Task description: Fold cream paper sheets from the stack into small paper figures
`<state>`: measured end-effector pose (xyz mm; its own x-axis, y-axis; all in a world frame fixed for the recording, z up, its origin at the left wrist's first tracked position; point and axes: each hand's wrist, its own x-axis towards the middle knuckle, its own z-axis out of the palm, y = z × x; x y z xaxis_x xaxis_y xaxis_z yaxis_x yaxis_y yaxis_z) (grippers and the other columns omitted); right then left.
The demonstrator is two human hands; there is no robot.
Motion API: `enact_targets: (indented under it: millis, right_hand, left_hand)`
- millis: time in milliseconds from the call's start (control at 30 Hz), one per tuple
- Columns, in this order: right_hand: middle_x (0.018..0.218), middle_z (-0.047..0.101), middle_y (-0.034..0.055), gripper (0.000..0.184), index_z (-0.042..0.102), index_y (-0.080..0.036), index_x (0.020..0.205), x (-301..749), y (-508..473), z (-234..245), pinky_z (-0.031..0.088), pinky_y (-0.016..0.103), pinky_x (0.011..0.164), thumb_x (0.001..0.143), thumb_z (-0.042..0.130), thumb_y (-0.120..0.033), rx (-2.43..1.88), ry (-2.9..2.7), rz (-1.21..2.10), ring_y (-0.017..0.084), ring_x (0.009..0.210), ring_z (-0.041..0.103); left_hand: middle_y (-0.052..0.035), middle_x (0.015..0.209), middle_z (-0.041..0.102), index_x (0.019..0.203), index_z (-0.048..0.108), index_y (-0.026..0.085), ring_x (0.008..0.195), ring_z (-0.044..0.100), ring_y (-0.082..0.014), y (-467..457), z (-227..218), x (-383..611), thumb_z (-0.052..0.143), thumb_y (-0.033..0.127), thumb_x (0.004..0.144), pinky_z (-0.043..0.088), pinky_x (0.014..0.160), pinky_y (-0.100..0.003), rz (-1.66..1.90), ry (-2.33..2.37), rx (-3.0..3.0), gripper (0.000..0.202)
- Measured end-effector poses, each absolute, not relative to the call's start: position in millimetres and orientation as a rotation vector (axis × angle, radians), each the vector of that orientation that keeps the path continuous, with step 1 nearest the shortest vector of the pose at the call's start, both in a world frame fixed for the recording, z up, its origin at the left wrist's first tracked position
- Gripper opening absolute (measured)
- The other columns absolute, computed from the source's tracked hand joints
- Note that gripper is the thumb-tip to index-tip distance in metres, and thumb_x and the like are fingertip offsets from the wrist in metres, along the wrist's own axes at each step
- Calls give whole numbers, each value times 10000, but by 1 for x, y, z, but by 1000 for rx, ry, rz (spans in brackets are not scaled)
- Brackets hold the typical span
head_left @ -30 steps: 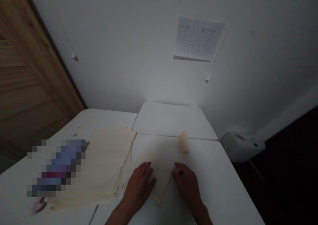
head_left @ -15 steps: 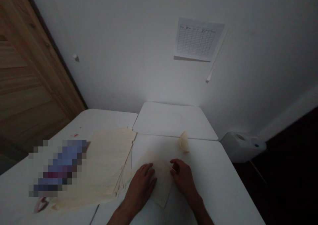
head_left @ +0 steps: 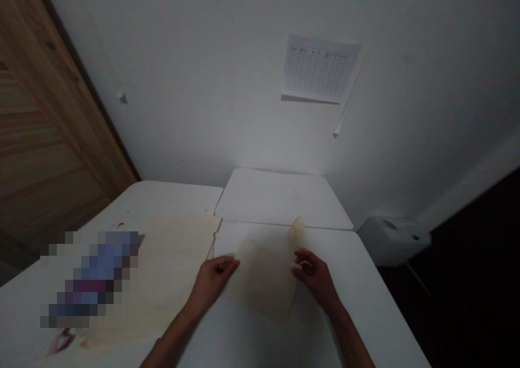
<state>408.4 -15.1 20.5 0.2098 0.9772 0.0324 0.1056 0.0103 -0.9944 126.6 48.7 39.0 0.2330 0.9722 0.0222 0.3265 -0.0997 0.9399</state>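
Note:
A thin beige sheet (head_left: 268,281) is stretched between my hands over the white table, blurred by motion. At its left edge the fingers of my left hand (head_left: 213,281) are pinched together. My right hand (head_left: 319,281) has thumb and forefinger closed at the sheet's right edge. Just behind my right hand stands a small folded beige piece (head_left: 298,233), its lower part hidden by the fingers. To the left lies a stack of larger beige sheets (head_left: 170,270) with uneven edges, partly covered by my left forearm.
A pixelated bluish object (head_left: 95,276) rests over the stack's left side, with a pinkish loop (head_left: 63,340) below it. White tabletops (head_left: 284,197) meet at seams near the wall. A printed chart (head_left: 319,70) hangs there. A white container (head_left: 394,240) is beyond the table's right edge.
Both hands have moved apart, the left one leftward and up, the right one rightward. The sheet, flat under my left hand before, is now spread between them.

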Motion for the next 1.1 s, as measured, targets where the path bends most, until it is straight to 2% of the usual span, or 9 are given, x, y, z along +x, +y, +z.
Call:
enact_targets:
  millis: [100,267,433,533,733,900,1100]
  right_hand:
    - [855,653,59,548,646,-148,1034,406,-16,13,545,318,606,644,748,-518,-1373,-1002,1016,181,680,637]
    - [761,694,79,427,682,-129,839,396,-20,2,535,314,569,651,740,-508,-1477,-1026,1027,207,646,651]
    - [698,702,65,319,706,-162,757,390,-22,8,522,327,611,727,661,-476,-1633,-1191,762,223,644,656]
    - [717,707,61,312,708,-165,776,390,-22,14,520,320,658,753,641,-469,-1609,-1235,732,219,675,659]
    - [787,712,70,325,698,-152,825,394,-24,15,522,318,687,764,645,-467,-1533,-1279,848,218,731,656]
    - [800,712,82,371,712,-148,861,393,-25,13,530,338,703,731,676,-494,-1510,-1274,842,226,733,658]
    - [671,665,41,405,679,-143,963,381,-27,18,520,282,610,755,670,-491,-1507,-1237,749,177,611,619]
  left_hand:
    - [-24,590,655,667,720,132,559,583,-169,43,42,129,674,586,676,426,485,-221,985,1312,1424,457]
    - [-41,639,687,726,729,125,604,614,-194,36,35,130,700,586,637,460,518,-242,1045,1368,1324,470]
    - [-31,649,689,698,707,143,637,630,-204,32,30,132,669,589,661,476,564,-251,1021,1375,1383,449]
    - [-22,615,659,680,680,144,586,602,-182,32,28,133,655,597,670,450,520,-235,1006,1383,1379,453]
    - [-18,574,646,759,702,132,509,577,-168,35,25,135,692,589,659,439,470,-235,899,1382,1382,468]
    - [-81,717,732,778,729,134,610,669,-242,34,24,138,717,521,649,521,530,-301,896,1298,1320,407]
    - [-63,753,748,848,748,156,643,682,-260,29,27,141,651,496,715,529,589,-304,998,1488,1579,378]
